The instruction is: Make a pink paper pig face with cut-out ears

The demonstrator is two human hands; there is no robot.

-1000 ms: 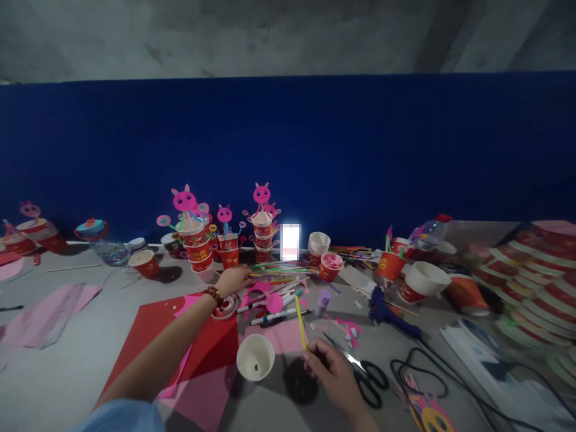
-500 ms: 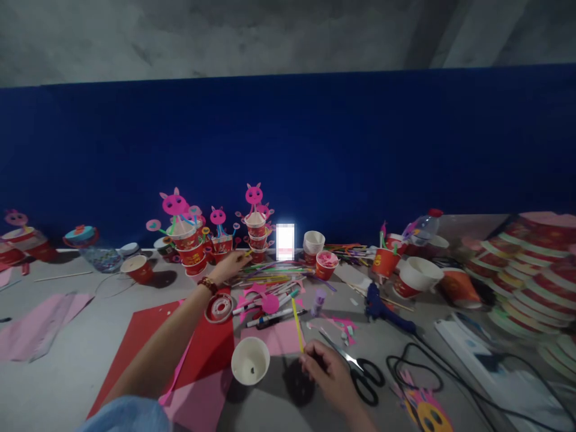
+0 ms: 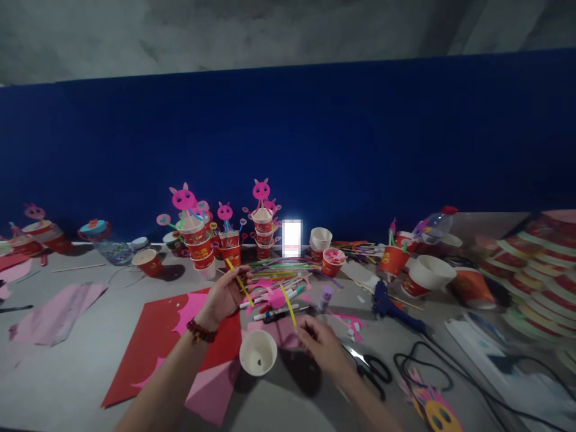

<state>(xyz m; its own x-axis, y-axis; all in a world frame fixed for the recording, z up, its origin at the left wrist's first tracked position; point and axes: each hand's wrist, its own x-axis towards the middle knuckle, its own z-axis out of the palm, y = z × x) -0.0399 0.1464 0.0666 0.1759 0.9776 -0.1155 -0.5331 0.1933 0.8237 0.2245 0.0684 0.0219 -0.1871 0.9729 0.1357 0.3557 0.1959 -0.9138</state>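
My left hand is closed on a yellow pipe cleaner, above the far edge of the red card. In my right hand another yellow pipe cleaner is pinched between thumb and fingertips, its free end pointing up and away. Between and nearer than the hands stands a white paper cup, open side up, with a small dark spot inside. Beyond the hands lie several pens and pink paper cut-outs. A pair of scissors lies beside my right hand, partly hidden by it.
Pink cat-faced figures on red cups stand at the back left. A pile of coloured pipe cleaners lies at the back centre. To the right are a blue glue gun, its cable, a power strip and stacked bowls.
My left hand has drawn back from the pile beside the figures, bringing a yellow pipe cleaner towards me. My right hand has moved slightly forward, still holding its pipe cleaner.
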